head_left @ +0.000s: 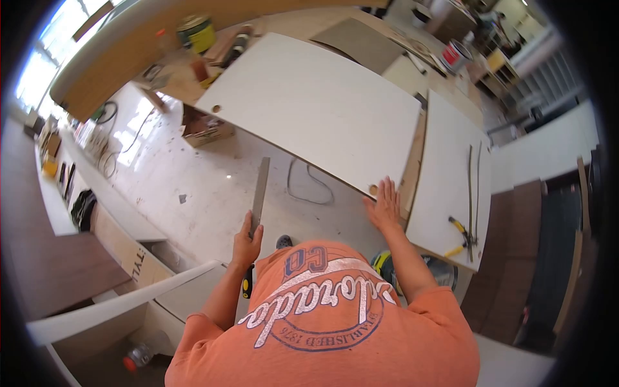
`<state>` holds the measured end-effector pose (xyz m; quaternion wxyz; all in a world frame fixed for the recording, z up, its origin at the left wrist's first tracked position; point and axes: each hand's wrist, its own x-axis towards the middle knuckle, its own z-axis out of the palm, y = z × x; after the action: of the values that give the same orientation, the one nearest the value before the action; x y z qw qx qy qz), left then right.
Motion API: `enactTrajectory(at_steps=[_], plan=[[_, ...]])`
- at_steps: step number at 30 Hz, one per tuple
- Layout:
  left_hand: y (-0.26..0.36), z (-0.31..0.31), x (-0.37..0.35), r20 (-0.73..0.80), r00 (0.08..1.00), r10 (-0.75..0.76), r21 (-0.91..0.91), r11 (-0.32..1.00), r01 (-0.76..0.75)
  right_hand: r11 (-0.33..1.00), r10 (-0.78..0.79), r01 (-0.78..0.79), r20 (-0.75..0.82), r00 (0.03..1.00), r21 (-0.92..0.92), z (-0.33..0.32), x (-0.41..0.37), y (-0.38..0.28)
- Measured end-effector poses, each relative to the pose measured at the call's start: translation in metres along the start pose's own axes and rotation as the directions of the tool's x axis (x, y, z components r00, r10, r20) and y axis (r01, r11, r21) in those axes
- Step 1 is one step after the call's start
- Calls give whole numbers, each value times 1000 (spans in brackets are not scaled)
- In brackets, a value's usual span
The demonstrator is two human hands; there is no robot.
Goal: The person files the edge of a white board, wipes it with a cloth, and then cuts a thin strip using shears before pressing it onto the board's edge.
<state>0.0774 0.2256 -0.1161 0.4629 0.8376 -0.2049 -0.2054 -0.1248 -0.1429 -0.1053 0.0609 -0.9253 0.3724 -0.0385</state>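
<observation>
My left hand (248,242) is closed around the handle of a long flat metal file (260,190), which points away from me over the floor. My right hand (385,206) lies flat, fingers spread, on the near corner of a large white panel (316,103), right beside a round hole (373,189) in it. The panel rests on a wooden workbench. My orange printed shirt fills the bottom of the view.
A second white panel (448,174) on the right carries thin metal strips (474,187) and yellow-handled pliers (459,227). Cans (196,32) (456,55) stand on the bench. A cardboard box (206,129) and a cable (309,184) lie on the floor. Dark boards (522,258) lean at right.
</observation>
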Motion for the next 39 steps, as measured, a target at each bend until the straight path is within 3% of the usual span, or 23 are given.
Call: enactTrajectory(at_steps=[2, 6, 9, 12, 19, 25, 28, 31, 36, 39], plan=[[3, -14, -4, -4, 997, -82, 4, 997, 82, 997, 63, -57, 135, 989, -54, 0, 2, -11], [-19, -26, -9, -70, 993, -93, -20, 996, 92, 998, -17, 22, 82, 996, -63, 17, 4, -40], [-27, -40, -14, -91, 987, -136, -48, 990, 132, 969, -219, 230, 113, 969, -89, 22, 19, -60], [-32, -46, -16, -140, 982, -130, -59, 991, 123, 957, -286, 291, 138, 948, -11, 27, 34, -96], [-56, -40, -11, -282, 940, -193, -127, 978, 163, 823, -567, 563, 137, 812, 71, 36, 93, -169], [-23, -60, -12, -299, 869, -394, -121, 919, 375, 673, -739, 734, 120, 663, 91, 49, 144, -238], [-49, -50, -5, -467, 841, -274, -144, 962, 234, 605, -796, 789, 114, 595, 102, 51, 167, -273], [-41, -58, -3, -399, 800, -448, -303, 888, 346, 567, -823, 817, 97, 559, 102, 61, 181, -300], [-39, -82, 19, -351, 780, -518, -406, 835, 372, 481, -876, 875, 80, 476, 60, 69, 212, -347], [-45, -109, 49, -323, 801, -504, -432, 832, 349, 405, -912, 896, 2, 411, 183, 73, 230, -380]])
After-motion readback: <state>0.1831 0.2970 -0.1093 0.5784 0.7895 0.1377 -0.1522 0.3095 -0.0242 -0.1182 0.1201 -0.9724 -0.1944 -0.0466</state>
